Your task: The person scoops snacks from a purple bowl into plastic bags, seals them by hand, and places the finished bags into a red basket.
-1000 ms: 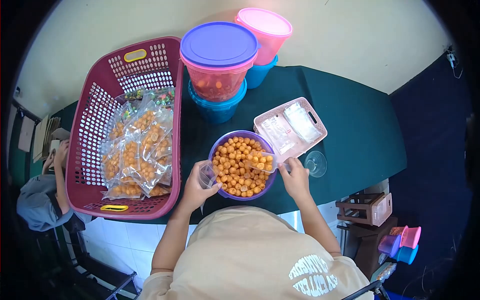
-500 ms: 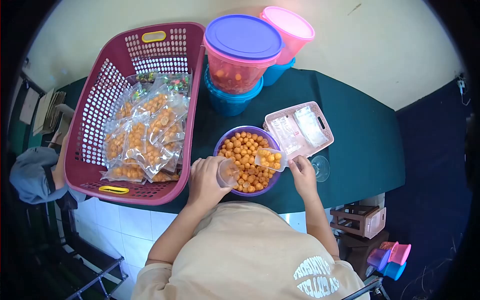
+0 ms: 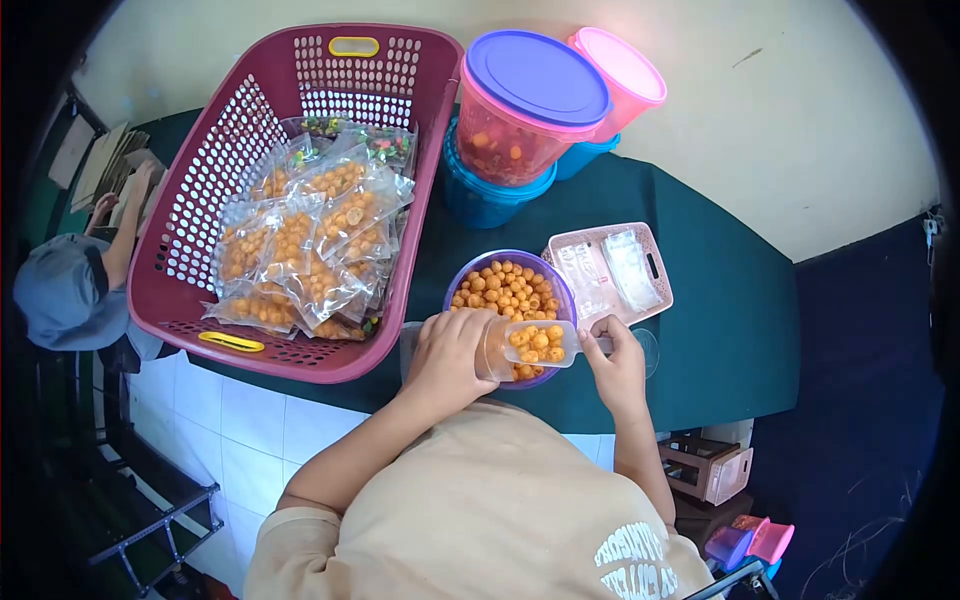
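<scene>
A purple bowl (image 3: 463, 276) of orange snack balls sits on the dark green table (image 3: 720, 300). My right hand (image 3: 617, 366) holds a clear scoop (image 3: 540, 342) loaded with snack balls over the bowl's near side. My left hand (image 3: 450, 352) grips a small clear plastic bag (image 3: 492, 350), its mouth held against the scoop's front edge. Both hands meet above the bowl's near rim.
A maroon basket (image 3: 215, 180) full of sealed snack packs stands left. Stacked lidded tubs (image 3: 525, 110) are at the back. A pink tray (image 3: 655, 265) holds empty bags right of the bowl, with a glass (image 3: 645, 345) beside it. Another person (image 3: 70, 290) sits far left.
My right hand lifted the filled scoop out of the bowl toward me. My left hand brought the bag's mouth over the bowl to the scoop. The view shifted right.
</scene>
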`<state>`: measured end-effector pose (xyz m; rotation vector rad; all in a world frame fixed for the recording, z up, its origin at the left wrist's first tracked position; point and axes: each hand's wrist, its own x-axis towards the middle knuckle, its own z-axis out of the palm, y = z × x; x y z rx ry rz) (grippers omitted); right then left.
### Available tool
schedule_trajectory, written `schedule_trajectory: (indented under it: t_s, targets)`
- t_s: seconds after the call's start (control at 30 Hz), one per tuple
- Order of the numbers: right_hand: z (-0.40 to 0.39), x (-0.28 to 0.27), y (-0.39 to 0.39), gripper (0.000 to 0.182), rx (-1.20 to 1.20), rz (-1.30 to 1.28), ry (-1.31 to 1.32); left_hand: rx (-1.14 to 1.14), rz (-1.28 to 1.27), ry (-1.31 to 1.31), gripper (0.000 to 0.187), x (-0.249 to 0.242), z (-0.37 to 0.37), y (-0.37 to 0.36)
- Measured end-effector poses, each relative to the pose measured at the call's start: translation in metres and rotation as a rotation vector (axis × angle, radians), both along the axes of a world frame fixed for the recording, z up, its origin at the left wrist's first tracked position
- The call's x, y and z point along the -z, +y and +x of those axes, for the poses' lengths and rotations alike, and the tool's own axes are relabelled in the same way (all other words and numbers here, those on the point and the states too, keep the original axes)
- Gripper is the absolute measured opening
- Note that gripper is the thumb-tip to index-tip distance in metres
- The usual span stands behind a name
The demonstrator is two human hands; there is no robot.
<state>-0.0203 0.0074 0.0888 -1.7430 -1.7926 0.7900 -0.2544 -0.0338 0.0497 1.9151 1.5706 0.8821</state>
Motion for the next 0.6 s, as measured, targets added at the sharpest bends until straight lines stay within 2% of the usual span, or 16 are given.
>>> schedule_trajectory:
  t_s: [0.07,0.2,0.27,0.37,0.6]
  targets:
    - [-0.002,-0.005,-0.001,0.027,-0.017,0.1,-0.105,0.008,0.003,0.025,0.073,0.0,0.0,0.0]
    - [-0.007,-0.013,-0.003,0.029,0.007,0.067,-0.06,0.004,-0.004,0.008,0.074,-0.002,-0.001,-0.001]
    - [-0.006,-0.009,-0.003,0.03,0.001,0.206,-0.153,0.007,-0.013,0.025,0.074,-0.002,0.0,-0.002]
    - [-0.01,-0.015,-0.004,0.031,0.047,0.114,-0.128,0.013,-0.016,-0.006,0.075,0.0,0.001,-0.002]
    - [-0.009,-0.016,-0.004,0.032,0.009,0.123,-0.149,0.031,-0.002,-0.011,0.077,0.002,0.0,-0.003]
